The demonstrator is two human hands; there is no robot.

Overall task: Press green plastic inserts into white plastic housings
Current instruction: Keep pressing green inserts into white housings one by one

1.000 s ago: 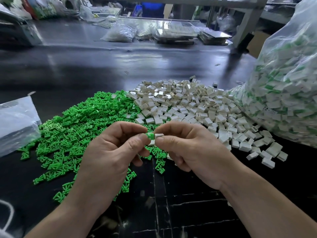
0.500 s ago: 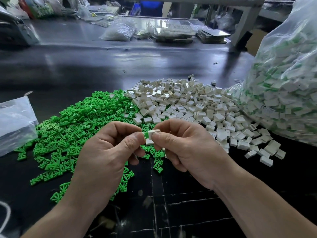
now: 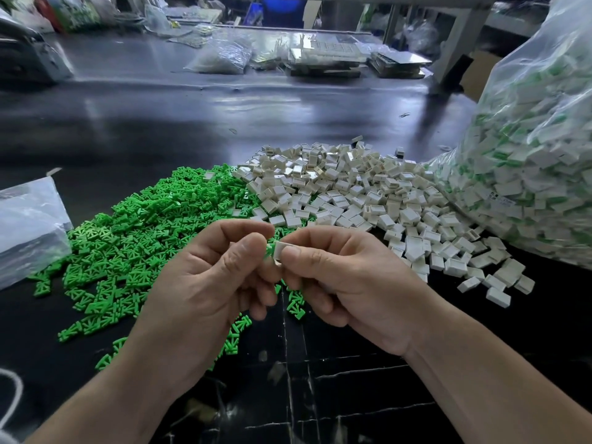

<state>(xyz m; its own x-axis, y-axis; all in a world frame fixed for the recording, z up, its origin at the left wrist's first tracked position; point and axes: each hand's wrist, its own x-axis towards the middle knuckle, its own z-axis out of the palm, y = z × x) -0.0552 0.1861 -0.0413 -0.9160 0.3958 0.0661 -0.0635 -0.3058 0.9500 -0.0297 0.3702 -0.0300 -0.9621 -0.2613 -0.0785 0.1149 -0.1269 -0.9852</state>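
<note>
Left of frame: green inserts (image 3: 144, 225) heaped on bench (image 3: 288, 107). Centre: left grip (image 3: 205, 277) pinching one insert (image 3: 269, 251), mostly hidden, against housing (image 3: 281, 251) pinched in right grip (image 3: 346, 283). Right: loose housings (image 3: 352, 200), filled bag (image 3: 528, 155). Likely risk: skewed entry jamming insert half-seated; hard push popping housing out of right grip.

One heap of green plastic inserts (image 3: 150, 225), one heap of white boxy plastic housings (image 3: 355, 193), pieces too many to count; one left hand (image 3: 205, 283), one right hand (image 3: 352, 283).
</note>
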